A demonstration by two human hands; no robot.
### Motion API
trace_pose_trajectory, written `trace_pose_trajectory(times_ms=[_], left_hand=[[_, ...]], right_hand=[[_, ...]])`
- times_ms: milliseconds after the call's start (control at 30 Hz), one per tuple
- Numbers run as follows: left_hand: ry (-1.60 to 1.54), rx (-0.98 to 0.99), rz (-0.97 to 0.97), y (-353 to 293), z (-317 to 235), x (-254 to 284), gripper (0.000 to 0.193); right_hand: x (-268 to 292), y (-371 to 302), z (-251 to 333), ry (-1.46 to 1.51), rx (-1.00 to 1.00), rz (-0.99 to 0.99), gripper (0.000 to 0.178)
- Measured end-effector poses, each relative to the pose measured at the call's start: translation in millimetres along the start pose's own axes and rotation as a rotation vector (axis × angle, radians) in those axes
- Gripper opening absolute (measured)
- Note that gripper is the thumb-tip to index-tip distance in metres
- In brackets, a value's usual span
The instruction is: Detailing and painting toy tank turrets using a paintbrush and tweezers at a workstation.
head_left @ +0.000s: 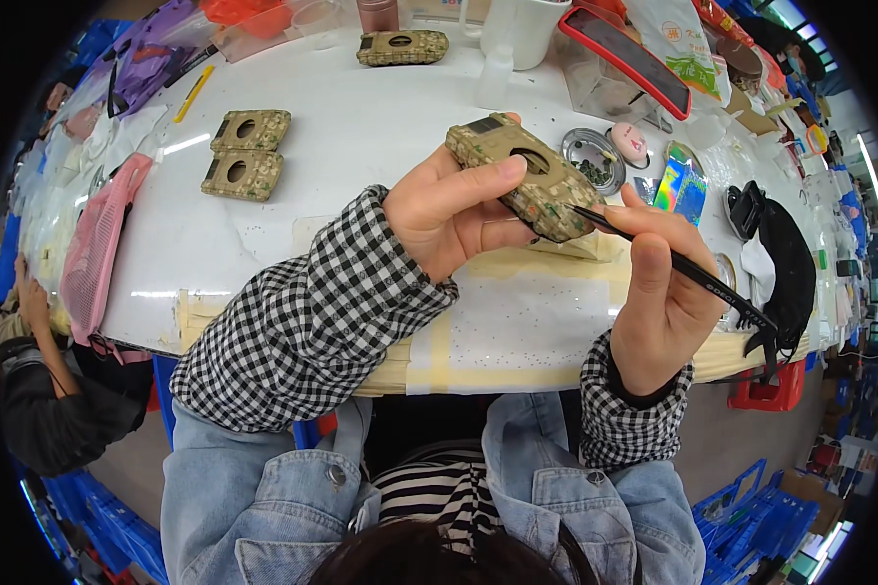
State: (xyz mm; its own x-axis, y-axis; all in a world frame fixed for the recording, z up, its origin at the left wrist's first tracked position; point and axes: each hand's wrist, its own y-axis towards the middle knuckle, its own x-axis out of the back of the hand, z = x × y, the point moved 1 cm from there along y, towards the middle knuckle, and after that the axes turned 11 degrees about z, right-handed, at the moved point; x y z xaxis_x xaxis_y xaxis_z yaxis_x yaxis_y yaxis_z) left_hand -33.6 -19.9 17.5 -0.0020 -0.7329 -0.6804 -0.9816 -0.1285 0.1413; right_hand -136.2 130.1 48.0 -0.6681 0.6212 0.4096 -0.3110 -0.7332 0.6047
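Note:
My left hand (449,210) grips a camouflage model tank hull (493,146), thumb on its top beside the round opening and fingers underneath. The hull is held tilted above the table. In my right hand (668,288) is a slim black paintbrush (698,271), pinched like a pen. Its tip meets the near side of the hull, or comes very close to it. Two more camouflage hulls, an upper one (265,129) and a lower one (260,177), lie against each other at the left. Another hull (421,47) sits at the far side of the table.
White paper with dark specks (517,336) lies below my hands. Right of the held hull are a round dish with dark bits (583,168) and a red-cased phone (622,60). A yellow pen (195,95) and a pink mesh pouch (102,253) lie left. Another person's arm (44,327) shows far left.

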Motion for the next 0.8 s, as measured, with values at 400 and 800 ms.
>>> trace_pose_trajectory(times_ms=[400,800], left_hand=[[-0.004,-0.006,0.002,0.0,0.3,0.8,0.049],[0.005,-0.011,0.007,-0.2,0.0,0.1,0.049]], right_hand=[[-0.9,-0.6,-1.8,-0.013,0.011,-0.003,0.013],[-1.7,-1.4,-1.7,-0.001,0.009,-0.015,0.014]])
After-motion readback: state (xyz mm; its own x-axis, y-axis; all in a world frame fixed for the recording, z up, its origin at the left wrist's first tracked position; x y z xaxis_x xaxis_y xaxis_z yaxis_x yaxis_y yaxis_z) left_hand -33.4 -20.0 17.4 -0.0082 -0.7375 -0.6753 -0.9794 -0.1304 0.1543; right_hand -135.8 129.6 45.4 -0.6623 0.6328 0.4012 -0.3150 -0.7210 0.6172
